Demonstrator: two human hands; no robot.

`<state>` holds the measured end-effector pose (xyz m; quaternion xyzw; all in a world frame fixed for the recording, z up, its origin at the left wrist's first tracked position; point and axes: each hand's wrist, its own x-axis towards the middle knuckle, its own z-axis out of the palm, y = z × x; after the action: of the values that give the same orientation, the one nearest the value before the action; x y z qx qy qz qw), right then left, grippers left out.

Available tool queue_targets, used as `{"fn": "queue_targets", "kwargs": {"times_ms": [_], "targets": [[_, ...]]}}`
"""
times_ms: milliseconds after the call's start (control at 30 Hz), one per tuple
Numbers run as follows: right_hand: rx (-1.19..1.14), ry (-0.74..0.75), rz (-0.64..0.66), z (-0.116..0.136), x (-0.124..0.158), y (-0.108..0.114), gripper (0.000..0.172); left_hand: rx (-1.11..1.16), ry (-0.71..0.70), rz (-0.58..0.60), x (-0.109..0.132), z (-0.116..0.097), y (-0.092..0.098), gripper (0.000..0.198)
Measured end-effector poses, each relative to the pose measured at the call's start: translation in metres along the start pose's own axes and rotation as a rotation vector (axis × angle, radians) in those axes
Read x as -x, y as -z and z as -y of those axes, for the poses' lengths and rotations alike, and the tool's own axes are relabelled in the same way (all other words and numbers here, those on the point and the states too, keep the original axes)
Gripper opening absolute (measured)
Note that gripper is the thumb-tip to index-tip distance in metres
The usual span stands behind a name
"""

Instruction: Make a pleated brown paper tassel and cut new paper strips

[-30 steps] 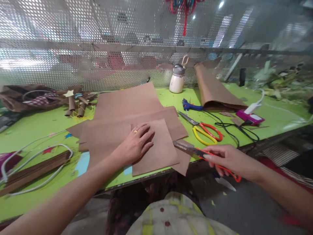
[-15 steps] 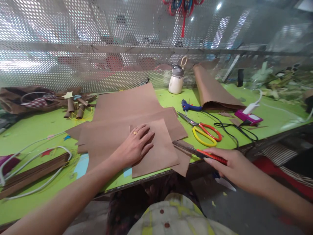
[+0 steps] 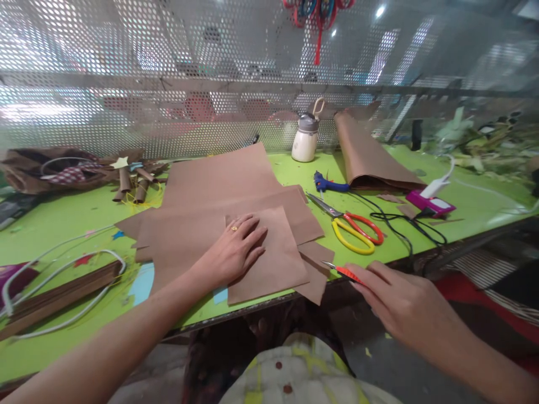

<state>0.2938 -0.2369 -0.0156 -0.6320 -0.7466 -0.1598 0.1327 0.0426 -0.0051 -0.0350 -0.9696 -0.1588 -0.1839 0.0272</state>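
My left hand [image 3: 241,248], wearing a ring, lies flat with its fingers spread on a small brown paper sheet [image 3: 280,264]. Under and behind that sheet are larger brown paper sheets [image 3: 217,177], overlapping one another. A loose paper piece [image 3: 314,286] sticks out past the table's front edge. My right hand [image 3: 393,294] is closed around a red utility knife [image 3: 346,273], its tip pointing left just over the paper piece's right corner. Most of the knife's handle is hidden in my fingers. Scissors [image 3: 356,233] with one red and one yellow handle lie beyond the knife.
On the green table [image 3: 46,241] stands a white bottle [image 3: 305,140]. A blue glue gun [image 3: 330,184], a folded paper stack [image 3: 370,151] and a purple power strip [image 3: 430,205] are at right. Left are brown paper strips [image 3: 63,297], a white cable and paper rolls [image 3: 125,180].
My right hand has drawn back from the small sheet's edge, toward the right and slightly down. The knife has turned, and its blade appears shorter. My left hand stays in place.
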Motion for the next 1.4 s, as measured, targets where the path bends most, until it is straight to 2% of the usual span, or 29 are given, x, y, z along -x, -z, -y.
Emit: {"fn": "queue_targets", "kwargs": {"times_ms": [300,400,467,567,633,733,867,933,1100,1233,1400], "targets": [[-0.214,-0.082,0.07,-0.001,-0.001,-0.003,0.03,0.011,0.007,0.003,-0.001,-0.002,0.002,0.039],[-0.374,-0.136,0.107,-0.001,-0.005,-0.005,0.029,0.017,0.0,0.0,-0.001,-0.002,0.002,0.038],[-0.546,-0.248,0.212,-0.004,-0.009,-0.006,0.03,0.026,0.004,0.002,-0.001,-0.002,0.002,0.038],[-0.805,-0.507,0.47,-0.011,-0.015,-0.008,0.038,0.042,0.019,0.0,-0.001,-0.002,0.001,0.039],[-0.94,-0.602,0.609,-0.017,-0.02,-0.006,0.043,0.041,0.021,0.003,-0.001,-0.002,0.0,0.039],[-1.04,-0.541,0.765,-0.03,-0.03,0.001,0.047,0.022,0.02,0.019,-0.001,-0.001,0.0,0.04],[-0.972,-0.299,0.93,-0.048,-0.051,0.009,0.045,-0.004,0.015,0.032,-0.001,0.0,-0.001,0.04],[-0.856,-0.178,0.903,-0.054,-0.061,0.008,0.042,-0.005,0.009,0.032,-0.001,0.0,-0.002,0.039],[-0.546,0.056,0.579,-0.05,-0.065,-0.006,0.039,-0.01,0.012,0.029,-0.001,-0.001,-0.002,0.04],[-0.374,0.168,0.44,-0.041,-0.051,-0.019,0.045,-0.006,0.027,0.029,0.0,-0.001,-0.003,0.04],[-0.183,0.255,0.29,-0.032,-0.042,-0.028,0.041,-0.038,0.015,0.038,-0.001,-0.001,-0.003,0.041]]}}
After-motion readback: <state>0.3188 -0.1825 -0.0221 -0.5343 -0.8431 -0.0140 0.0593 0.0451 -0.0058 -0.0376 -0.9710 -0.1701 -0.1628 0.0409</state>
